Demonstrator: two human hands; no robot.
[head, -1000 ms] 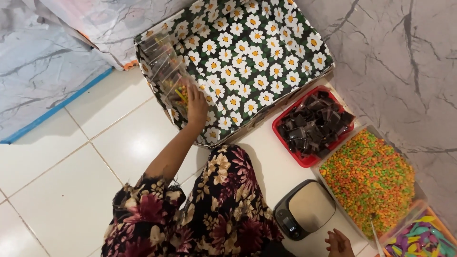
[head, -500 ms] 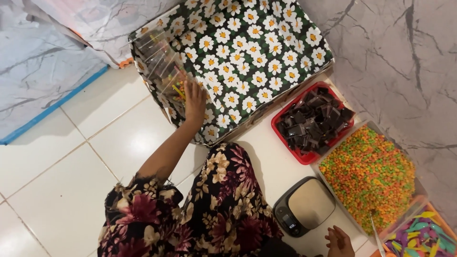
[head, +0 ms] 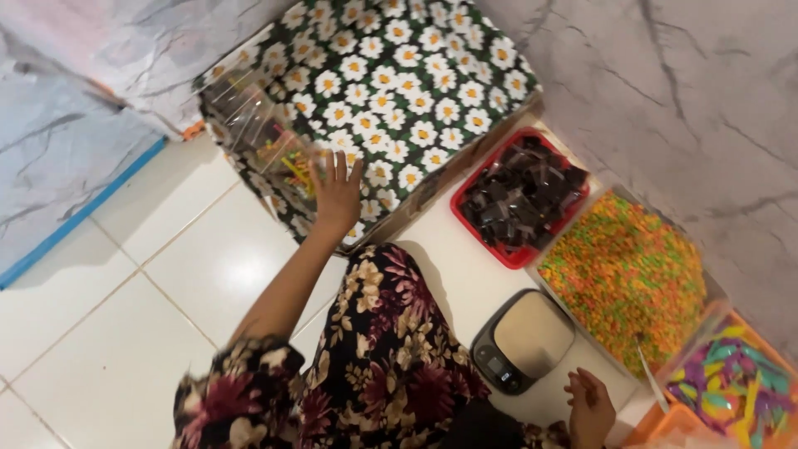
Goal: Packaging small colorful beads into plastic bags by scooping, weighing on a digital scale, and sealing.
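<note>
My left hand [head: 336, 193] reaches out with fingers spread over the edge of a box draped in black cloth with white daisies [head: 407, 91]. It touches clear plastic bags [head: 268, 141] holding some colourful bits, stacked along the box's left side. My right hand [head: 588, 405] rests low near my lap with fingers loosely curled, holding nothing, just beside a small digital kitchen scale [head: 525, 339].
A red tray of dark wrapped pieces [head: 522, 198] sits by the box. A clear bin of tiny multicoloured bits [head: 633, 274] and an orange container of colourful strips [head: 731, 384] stand at right. White tiled floor [head: 125, 316] lies at left, marble-patterned wall [head: 690, 100] behind.
My left hand has stayed on the clear bags at the box's edge, fingers spreading a little wider. The right hand has barely moved.
</note>
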